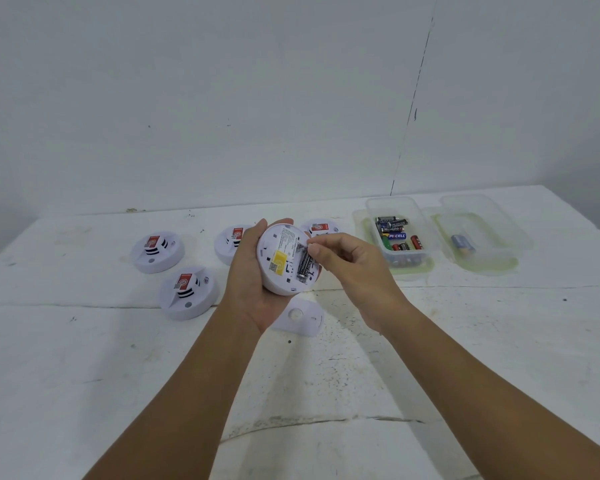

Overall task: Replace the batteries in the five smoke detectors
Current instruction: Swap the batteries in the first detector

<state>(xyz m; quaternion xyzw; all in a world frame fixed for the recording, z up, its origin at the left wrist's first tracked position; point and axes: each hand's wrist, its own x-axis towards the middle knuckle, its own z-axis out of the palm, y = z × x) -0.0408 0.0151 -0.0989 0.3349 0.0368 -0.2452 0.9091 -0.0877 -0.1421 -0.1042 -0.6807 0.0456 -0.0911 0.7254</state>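
My left hand (248, 282) grips a white round smoke detector (279, 259) turned back-side up, above the table. Its battery bay is uncovered and dark batteries (305, 265) lie in it beside a yellow label. My right hand (347, 261) has its thumb and fingertips curled at the top end of those batteries, pinching there. The detector's white back plate (300, 317) lies on the table just below. Other detectors rest face up: one at far left (157, 251), one at front left (187, 292), and two partly hidden behind my hands (226, 244) (321, 227).
A clear plastic box (400, 233) with several batteries stands on its lid at the right. Further right a second clear box (478, 233) holds one battery (462, 244). The white table (84, 358) meets a pale wall at the back.
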